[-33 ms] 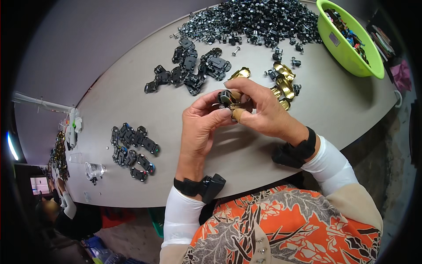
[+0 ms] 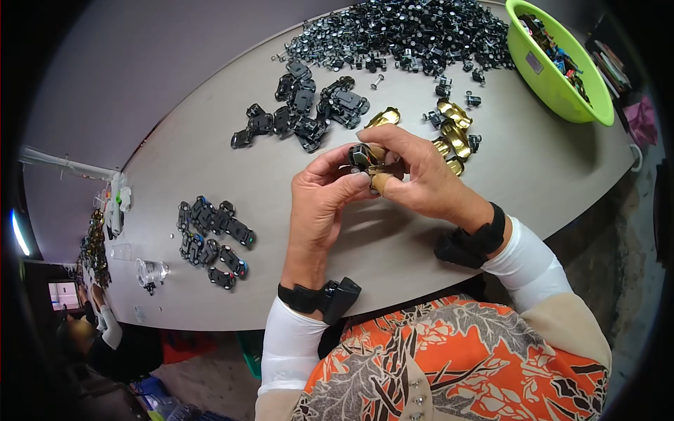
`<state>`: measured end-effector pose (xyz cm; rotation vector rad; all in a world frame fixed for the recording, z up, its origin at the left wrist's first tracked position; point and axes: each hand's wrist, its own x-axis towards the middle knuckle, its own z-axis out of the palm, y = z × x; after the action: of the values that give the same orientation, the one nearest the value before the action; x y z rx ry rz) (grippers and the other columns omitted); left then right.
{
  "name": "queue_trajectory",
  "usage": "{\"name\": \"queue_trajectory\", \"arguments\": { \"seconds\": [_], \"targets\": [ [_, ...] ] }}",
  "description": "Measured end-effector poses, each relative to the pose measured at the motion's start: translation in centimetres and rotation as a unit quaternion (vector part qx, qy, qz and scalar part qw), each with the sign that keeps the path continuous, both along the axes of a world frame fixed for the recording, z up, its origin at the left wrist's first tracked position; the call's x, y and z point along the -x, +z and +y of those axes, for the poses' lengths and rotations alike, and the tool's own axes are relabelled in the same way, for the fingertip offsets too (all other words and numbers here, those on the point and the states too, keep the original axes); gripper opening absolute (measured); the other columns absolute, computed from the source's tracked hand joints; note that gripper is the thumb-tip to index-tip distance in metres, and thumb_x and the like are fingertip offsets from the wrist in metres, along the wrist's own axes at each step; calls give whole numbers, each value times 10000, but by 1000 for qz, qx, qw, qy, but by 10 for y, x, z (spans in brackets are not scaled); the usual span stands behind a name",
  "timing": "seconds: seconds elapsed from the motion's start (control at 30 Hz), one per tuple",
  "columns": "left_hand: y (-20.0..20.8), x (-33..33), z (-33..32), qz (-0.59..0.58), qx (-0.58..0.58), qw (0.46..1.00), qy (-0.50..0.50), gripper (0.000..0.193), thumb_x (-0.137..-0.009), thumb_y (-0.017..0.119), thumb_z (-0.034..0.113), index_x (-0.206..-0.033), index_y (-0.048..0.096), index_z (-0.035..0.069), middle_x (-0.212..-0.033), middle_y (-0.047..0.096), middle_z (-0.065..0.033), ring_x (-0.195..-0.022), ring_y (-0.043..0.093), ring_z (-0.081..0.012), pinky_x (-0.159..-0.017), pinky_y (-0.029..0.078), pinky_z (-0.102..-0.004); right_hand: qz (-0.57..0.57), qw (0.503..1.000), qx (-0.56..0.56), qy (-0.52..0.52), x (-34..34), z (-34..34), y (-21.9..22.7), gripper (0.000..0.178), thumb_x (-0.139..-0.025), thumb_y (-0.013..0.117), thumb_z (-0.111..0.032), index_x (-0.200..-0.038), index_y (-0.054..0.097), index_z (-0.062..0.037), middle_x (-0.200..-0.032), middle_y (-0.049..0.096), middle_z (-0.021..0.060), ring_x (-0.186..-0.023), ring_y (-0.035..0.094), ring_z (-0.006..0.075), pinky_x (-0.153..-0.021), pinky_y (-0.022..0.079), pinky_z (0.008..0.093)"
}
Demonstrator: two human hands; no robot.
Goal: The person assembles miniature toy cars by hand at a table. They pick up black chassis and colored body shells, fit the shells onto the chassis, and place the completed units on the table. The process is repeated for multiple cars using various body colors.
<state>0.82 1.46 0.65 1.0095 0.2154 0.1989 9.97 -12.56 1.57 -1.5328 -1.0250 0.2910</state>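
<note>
Between both hands, above the table, is a small toy car (image 2: 360, 157), dark with parts of its wheels showing; much of it is hidden by fingers. My left hand (image 2: 317, 200) pinches its left end with thumb and fingers. On its other end close the thumb and index finger of my right hand (image 2: 425, 175), with tan coverings on some fingertips. Just beyond the hands lies a gold car shell (image 2: 385, 117). Several more gold shells (image 2: 458, 139) rest right of them, with small black wheeled parts among them.
A large heap of black wheeled parts (image 2: 407, 35) covers the table's (image 2: 281, 203) far edge. Dark toy cars lie in a far cluster (image 2: 302, 105) and a nearer left cluster (image 2: 203, 224). A green basin (image 2: 590, 95) stands far right, a clear cup (image 2: 149, 269) left. Another person (image 2: 116, 344) works at far left.
</note>
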Motion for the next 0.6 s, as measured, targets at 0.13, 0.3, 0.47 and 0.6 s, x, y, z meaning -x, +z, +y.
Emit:
{"name": "queue_trajectory", "arguments": {
  "seconds": [0.13,0.3,0.47,0.6],
  "targets": [
    [1,0,-3,4,-25,1000,16,383,-748,659,-40,-1118,563,-59,-915,644,-121,-789,635,-158,-664,575,-278,-23,1000,-10,19,-2,0,0,308,-740,602,-4,-1043,552,-31,-881,553,61,-719,567,110,-622,478,240],
    [1,0,-6,8,-36,999,19,387,-747,669,-27,-1119,567,-61,-912,642,-118,-768,630,-146,-652,568,-255,7,999,16,44,-3,-2,5,278,-733,623,-12,-1003,559,-26,-857,557,51,-714,568,101,-621,478,238],
    [-4,0,-3,3,-33,999,22,375,-758,663,-9,-1118,569,-59,-942,640,-114,-785,630,-146,-648,570,-260,42,998,10,55,-5,-4,5,267,-732,622,-15,-991,557,-23,-832,560,49,-698,563,89,-610,476,238],
    [2,1,-4,-12,-33,999,15,369,-764,665,10,-1114,570,-57,-937,640,-117,-788,633,-152,-642,572,-263,50,998,-2,34,-2,-3,2,286,-729,624,-25,-1007,558,-21,-839,563,52,-684,546,78,-585,457,230]
  ]
}}
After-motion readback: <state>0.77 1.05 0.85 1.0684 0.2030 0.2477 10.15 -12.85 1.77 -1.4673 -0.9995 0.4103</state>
